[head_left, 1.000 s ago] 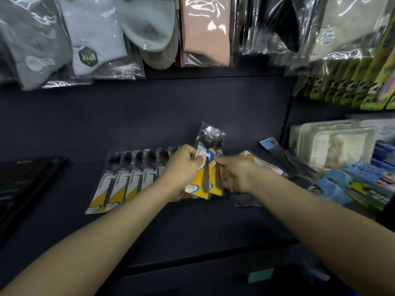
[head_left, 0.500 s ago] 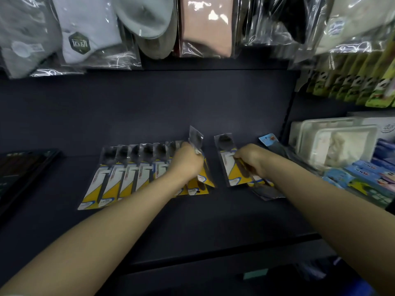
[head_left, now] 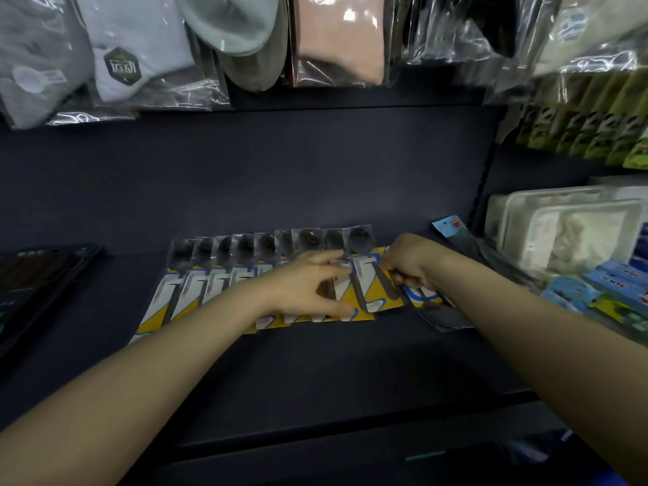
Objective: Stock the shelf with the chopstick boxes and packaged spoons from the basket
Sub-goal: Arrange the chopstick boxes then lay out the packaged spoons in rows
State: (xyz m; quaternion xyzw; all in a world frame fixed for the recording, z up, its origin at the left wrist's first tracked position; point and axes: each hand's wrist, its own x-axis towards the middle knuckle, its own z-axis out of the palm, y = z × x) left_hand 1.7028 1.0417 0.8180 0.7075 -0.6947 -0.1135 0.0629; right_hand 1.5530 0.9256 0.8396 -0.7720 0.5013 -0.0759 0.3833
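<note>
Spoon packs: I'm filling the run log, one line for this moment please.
stage: aligning row | left hand: open, on spoon packs | right hand: grips rightmost pack | shelf

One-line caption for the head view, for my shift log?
Left hand spread over the row of packaged spoons on the dark shelf; right hand pinches the rightmost pack.

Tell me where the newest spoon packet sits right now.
In the head view, the rightmost spoon packet lies flat on the dark shelf at the right end of the overlapping spoon row, between the left hand and right hand.
</note>
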